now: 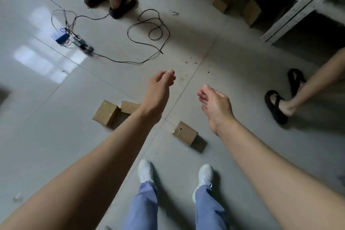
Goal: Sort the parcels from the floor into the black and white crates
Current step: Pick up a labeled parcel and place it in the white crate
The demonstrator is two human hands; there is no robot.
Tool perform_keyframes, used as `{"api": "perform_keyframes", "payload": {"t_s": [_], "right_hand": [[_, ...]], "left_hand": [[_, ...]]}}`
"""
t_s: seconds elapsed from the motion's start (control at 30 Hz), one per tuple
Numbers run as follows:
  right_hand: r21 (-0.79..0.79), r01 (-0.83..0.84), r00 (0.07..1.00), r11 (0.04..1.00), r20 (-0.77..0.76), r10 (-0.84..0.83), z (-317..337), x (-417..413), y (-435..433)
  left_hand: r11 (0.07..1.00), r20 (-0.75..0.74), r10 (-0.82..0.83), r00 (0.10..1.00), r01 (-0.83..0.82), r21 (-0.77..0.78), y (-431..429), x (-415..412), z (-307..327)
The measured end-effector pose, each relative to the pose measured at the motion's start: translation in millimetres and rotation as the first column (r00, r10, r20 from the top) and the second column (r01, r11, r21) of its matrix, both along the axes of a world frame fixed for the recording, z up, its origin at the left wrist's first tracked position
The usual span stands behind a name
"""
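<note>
The left hand (158,93) and the right hand (214,106) are relaxed and hold nothing. Under them, on the floor (56,136), lie a taped parcel (105,113), a second parcel (129,106) just beside it, and a small parcel (184,132) apart. These are left to sort, I judge; neither crate is visible.

Open floor (233,65) at centre, free toward 2 o'clock. Cable loops (149,33) block 12, metal rack (302,3) at 1, sandalled foot (285,107) at 3, parcels (105,113) at 8.
</note>
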State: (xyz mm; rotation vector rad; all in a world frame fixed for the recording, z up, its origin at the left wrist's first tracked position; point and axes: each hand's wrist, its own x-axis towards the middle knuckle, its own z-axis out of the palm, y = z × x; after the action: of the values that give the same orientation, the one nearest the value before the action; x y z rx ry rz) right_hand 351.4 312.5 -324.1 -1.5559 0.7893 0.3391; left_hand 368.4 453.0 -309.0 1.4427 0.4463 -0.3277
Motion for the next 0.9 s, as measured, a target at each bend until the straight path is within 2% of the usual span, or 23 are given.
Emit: {"api": "perform_keyframes", "payload": {"t_s": [0.17, 0.4, 0.63, 0.77, 0.9], "right_hand": [[-0.027, 0.077, 0.987, 0.997, -0.140, -0.080, -106, -8, -50], [-0.057, 0.090, 0.954, 0.994, -0.283, -0.102, -276, -1, -96], [-0.055, 0.144, 0.859, 0.988, -0.489, -0.152, -444, -17, -120], [-0.057, 0.151, 0.801, 0.987, -0.578, -0.156, -520, -32, -129], [0.007, 0.157, 0.769, 0.988, -0.628, -0.118, -570, -36, -127]], "left_hand": [[0.998, -0.141, -0.036, 0.989, 0.043, 0.052, -39, 4, -108], [0.984, -0.301, -0.068, 0.951, 0.114, 0.140, -86, 10, -276], [0.930, -0.445, -0.078, 0.892, 0.226, 0.289, -113, 0, -446], [0.899, -0.553, -0.094, 0.828, 0.310, 0.310, -122, -6, -521], [0.894, -0.609, -0.047, 0.792, 0.305, 0.328, -127, -5, -572]]}}
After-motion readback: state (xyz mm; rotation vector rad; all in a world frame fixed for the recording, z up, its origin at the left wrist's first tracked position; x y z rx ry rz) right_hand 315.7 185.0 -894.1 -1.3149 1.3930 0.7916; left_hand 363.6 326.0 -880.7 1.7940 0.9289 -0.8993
